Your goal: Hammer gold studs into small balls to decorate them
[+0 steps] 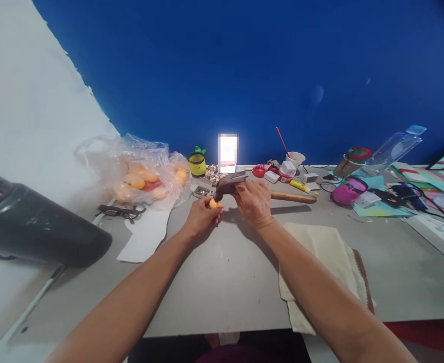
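My left hand (200, 219) is closed around a small orange ball-shaped thing (214, 203), pinching it close to the tabletop. My right hand (256, 202) grips a hammer (293, 196) just behind its head, and the wooden handle sticks out to the right. The dark hammer head (227, 184) is tilted, its lower end at the top of the orange thing; I cannot tell whether they touch. Just behind my left hand sits a small open box (202, 192) of shiny metal bits. My fingers hide part of the orange thing.
Left lie a plastic bag (142, 174) of orange things, glasses (121, 210), white paper (148, 234) and a dark cylinder (36, 222). A lit screen (228, 151) stands behind. Right are a cloth (316, 247), a paper cup (295, 159), a pink pouch (348, 191) and a power strip (439, 239).
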Demonstrator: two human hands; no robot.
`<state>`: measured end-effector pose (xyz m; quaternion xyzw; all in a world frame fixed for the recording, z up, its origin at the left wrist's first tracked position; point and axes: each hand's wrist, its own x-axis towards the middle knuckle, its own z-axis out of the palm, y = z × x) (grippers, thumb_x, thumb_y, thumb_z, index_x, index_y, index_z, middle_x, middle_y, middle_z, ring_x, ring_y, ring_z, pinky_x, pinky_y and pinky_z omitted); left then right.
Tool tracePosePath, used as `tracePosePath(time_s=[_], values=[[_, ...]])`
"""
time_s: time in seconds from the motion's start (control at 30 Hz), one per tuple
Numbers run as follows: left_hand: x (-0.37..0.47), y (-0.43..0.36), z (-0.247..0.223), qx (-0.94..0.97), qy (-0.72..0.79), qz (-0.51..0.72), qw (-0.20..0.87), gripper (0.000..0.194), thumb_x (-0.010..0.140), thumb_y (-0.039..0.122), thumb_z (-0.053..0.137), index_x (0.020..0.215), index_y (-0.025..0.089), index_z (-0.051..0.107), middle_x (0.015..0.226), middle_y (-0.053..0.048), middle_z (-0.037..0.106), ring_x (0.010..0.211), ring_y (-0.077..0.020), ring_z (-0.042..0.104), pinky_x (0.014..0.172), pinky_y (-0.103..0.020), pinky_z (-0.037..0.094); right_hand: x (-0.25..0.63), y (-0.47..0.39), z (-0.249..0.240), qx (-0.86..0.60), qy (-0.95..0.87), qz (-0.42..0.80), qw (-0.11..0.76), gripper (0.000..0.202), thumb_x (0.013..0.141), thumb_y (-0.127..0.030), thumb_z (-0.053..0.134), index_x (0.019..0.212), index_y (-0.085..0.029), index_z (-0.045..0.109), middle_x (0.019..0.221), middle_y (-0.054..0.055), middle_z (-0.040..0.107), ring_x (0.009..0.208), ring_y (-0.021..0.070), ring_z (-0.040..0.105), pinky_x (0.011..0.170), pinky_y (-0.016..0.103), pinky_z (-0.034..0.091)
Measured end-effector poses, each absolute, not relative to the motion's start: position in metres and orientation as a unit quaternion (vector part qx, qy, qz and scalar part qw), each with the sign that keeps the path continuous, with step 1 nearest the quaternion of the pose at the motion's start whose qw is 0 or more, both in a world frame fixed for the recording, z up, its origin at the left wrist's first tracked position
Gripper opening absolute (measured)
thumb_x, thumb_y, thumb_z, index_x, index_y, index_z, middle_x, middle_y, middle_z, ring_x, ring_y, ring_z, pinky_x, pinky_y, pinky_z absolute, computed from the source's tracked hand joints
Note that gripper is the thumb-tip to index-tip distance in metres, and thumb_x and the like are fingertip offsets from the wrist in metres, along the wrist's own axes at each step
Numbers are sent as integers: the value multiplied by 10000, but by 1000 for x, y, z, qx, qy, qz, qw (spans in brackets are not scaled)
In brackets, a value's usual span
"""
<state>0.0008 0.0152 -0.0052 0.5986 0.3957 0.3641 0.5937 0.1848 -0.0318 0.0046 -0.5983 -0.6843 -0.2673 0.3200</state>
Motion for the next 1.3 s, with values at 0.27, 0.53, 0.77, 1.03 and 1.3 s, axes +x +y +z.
tracePosePath(time_s=[0.27,0.53,0.77,1.03,1.3], values=[[0,17,-8,575,392,373,614,233,656,250,806,797,151,650,567,23,590,451,-102,519,461,-248,461,184,-34,11,-598,-672,-278,336,229,1067,-313,512,1110,-216,715,864,71,666,857,234,572,857,377,328],[1,18,-9,549,383,368,646,290,644,243,827,864,146,666,628,22,605,462,-97,525,456,-253,476,184,-36,14,-616,-662,-269,330,238,1057,-306,530,1181,-220,714,946,92,672,903,252,576,885,387,318],[1,13,-4,585,396,363,608,290,649,237,802,889,150,665,620,21,624,458,-108,549,478,-259,483,191,-30,10,-617,-673,-261,313,243,1061,-335,525,1129,-203,718,918,96,673,900,254,573,879,388,327],[0,14,-6,607,391,360,591,275,648,251,796,868,152,664,625,26,614,462,-97,527,485,-245,440,184,-33,11,-583,-704,-257,314,228,1060,-304,519,1068,-221,731,852,60,662,846,224,558,904,383,322],[0,16,-8,599,396,355,599,325,658,274,809,927,146,679,628,34,606,468,-86,502,486,-234,405,181,-37,19,-592,-668,-284,349,219,1065,-282,520,1073,-231,732,866,51,671,832,213,553,909,378,301]])
